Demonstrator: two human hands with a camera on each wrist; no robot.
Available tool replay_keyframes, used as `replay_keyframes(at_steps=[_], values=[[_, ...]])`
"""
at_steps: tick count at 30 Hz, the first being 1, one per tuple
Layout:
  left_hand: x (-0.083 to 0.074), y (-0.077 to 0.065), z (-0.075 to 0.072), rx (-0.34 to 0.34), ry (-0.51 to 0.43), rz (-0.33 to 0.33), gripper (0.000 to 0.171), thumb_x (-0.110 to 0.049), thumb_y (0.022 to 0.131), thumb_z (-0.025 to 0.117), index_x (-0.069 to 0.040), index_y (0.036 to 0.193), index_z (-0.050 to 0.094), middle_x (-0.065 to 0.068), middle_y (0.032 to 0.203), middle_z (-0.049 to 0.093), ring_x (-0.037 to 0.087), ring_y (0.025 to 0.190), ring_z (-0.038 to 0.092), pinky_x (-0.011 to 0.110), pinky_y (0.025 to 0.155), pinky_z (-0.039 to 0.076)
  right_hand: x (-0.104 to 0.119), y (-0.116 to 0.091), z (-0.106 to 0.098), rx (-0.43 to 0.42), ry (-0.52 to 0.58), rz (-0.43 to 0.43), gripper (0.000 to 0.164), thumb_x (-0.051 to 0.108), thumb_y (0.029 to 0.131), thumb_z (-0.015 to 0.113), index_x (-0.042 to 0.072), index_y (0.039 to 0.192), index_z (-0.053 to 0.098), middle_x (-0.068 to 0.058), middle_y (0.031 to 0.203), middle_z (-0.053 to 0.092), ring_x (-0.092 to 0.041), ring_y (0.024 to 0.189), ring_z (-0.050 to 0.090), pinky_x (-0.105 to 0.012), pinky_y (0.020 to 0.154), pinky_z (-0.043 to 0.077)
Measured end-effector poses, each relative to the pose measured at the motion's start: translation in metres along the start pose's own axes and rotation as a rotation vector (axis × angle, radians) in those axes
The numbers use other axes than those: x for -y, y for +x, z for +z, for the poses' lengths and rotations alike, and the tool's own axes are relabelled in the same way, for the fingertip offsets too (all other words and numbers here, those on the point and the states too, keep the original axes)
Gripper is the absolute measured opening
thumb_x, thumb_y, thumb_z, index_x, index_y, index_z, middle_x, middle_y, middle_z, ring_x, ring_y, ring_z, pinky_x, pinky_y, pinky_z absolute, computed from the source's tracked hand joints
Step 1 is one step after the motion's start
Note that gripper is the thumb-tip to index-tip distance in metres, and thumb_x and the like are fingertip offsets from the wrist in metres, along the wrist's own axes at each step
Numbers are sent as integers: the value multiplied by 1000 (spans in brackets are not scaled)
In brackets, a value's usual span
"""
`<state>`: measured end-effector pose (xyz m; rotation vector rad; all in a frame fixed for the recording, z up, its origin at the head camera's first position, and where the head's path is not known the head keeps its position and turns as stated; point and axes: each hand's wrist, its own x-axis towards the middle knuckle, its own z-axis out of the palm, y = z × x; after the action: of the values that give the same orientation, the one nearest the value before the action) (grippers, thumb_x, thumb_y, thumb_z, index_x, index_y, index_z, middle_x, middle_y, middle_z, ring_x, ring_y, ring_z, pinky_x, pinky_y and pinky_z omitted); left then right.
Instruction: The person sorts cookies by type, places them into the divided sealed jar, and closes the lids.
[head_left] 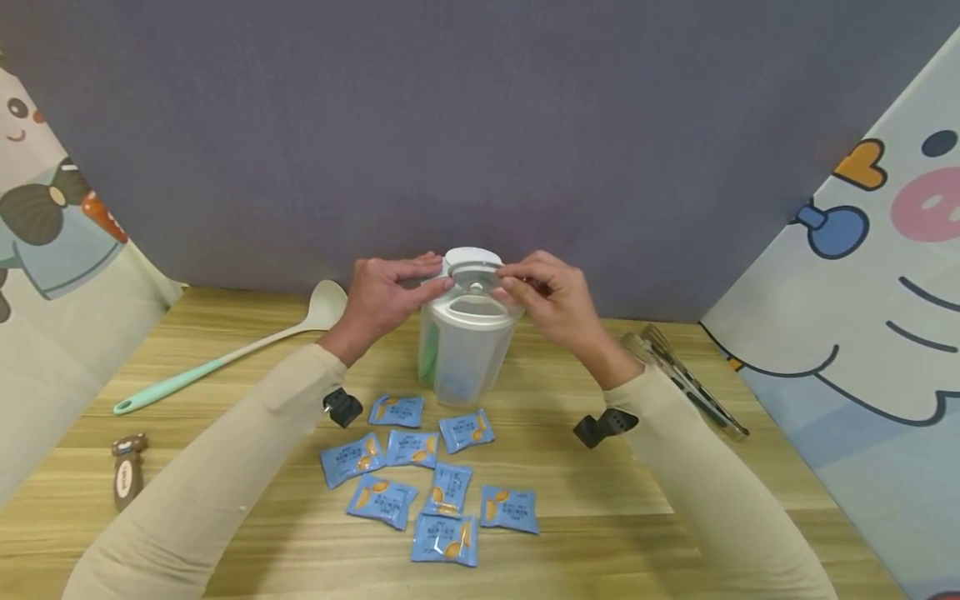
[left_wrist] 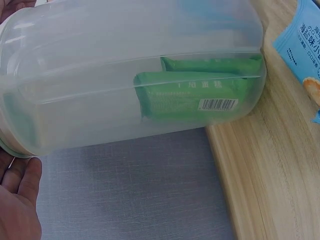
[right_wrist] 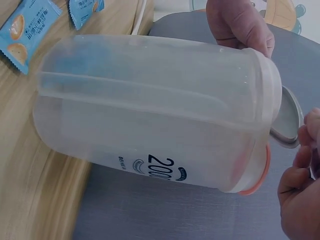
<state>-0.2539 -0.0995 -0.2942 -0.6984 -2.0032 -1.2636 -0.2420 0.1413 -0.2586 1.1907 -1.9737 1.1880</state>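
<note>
A translucent plastic storage container (head_left: 468, 358) with a white lid stands upright at the back of the table. My left hand (head_left: 382, 296) grips the left side of its lid, thumb near the top opening. With thumb and fingertips, my right hand (head_left: 555, 292) pinches the edge of a grey flap (head_left: 474, 275), which stands raised from the lid in the right wrist view. Green packets (left_wrist: 195, 95) lie inside the container, and a blurred blue shape shows through its wall. Several blue snack packets (head_left: 450, 487) lie on the table in front of it.
A ladle (head_left: 322, 308) with a green handle lies at the left, behind a small brown item (head_left: 128, 471). Metal tongs (head_left: 690, 379) lie to the right. A grey panel (head_left: 480, 125) rises behind the table; printed cloths (head_left: 825, 333) hang at both sides.
</note>
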Motion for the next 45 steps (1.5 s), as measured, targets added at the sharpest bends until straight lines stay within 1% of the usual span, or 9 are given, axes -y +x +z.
replay_keyframes(at_steps=[7, 11, 15, 21, 28, 31, 34, 39, 45], values=[[0, 0, 2, -1, -19, -4, 29, -20, 73, 85, -5, 95, 75, 5, 98, 69, 14, 98, 65, 29, 87, 50, 5, -22, -4, -24, 21, 57, 14, -12, 81, 68, -4, 92, 72, -6, 79, 62, -11, 56, 43, -20, 46, 35], [-1, 0, 1, -1, -16, -3, 29, -21, 73, 84, -5, 96, 75, 5, 98, 70, 14, 98, 65, 30, 87, 50, 7, -44, -2, 18, 55, 58, 18, -15, 79, 67, -4, 93, 71, -6, 77, 61, -13, 57, 45, -20, 47, 36], [-1, 0, 0, -4, -15, -6, 30, -21, 72, 85, -5, 95, 75, 5, 96, 70, 16, 98, 65, 33, 87, 50, 7, -69, 2, 102, 83, 55, 18, -15, 79, 68, -3, 92, 71, -5, 77, 61, -12, 55, 44, -21, 46, 36], [-2, 0, 1, -2, -13, -8, 29, -21, 72, 85, -5, 95, 75, 4, 97, 70, 14, 97, 65, 30, 87, 50, 12, -104, 7, 230, 100, 140, 21, -17, 77, 68, -1, 91, 71, -3, 73, 59, -12, 53, 42, -22, 43, 34], [-1, 0, 1, -5, -12, -15, 28, -20, 73, 84, -5, 95, 75, 4, 97, 70, 14, 97, 66, 29, 86, 50, 34, -121, 8, 365, 140, 269, 16, -16, 78, 67, -4, 87, 70, -9, 73, 62, -15, 54, 44, -25, 44, 38], [0, 0, 1, -6, -11, -19, 28, -20, 73, 84, -6, 95, 75, 4, 97, 70, 13, 97, 66, 28, 86, 50, 31, -132, 7, 449, 176, 315, 14, -14, 78, 69, -5, 88, 71, -9, 76, 64, -13, 58, 48, -26, 46, 42], [-1, 0, 1, -7, -6, -24, 28, -21, 73, 84, -7, 95, 76, 3, 97, 70, 12, 96, 66, 28, 86, 50, 18, -150, 6, 560, 220, 370, 12, -6, 80, 71, -4, 91, 71, -6, 80, 65, -10, 62, 51, -25, 50, 46], [-2, 0, 0, 1, -8, -36, 29, -22, 73, 84, -7, 95, 75, 3, 97, 70, 12, 97, 65, 28, 87, 50, 0, -175, 2, 710, 291, 422, 25, 9, 77, 78, -2, 99, 72, -4, 82, 65, -6, 68, 54, -22, 55, 48], [-3, 0, 0, 5, -19, -24, 29, -21, 73, 84, -5, 96, 75, 4, 98, 70, 14, 98, 65, 30, 87, 50, -3, -184, -3, 784, 301, 451, 47, 25, 69, 84, 1, 107, 70, -1, 85, 62, -11, 67, 53, -21, 55, 48]])
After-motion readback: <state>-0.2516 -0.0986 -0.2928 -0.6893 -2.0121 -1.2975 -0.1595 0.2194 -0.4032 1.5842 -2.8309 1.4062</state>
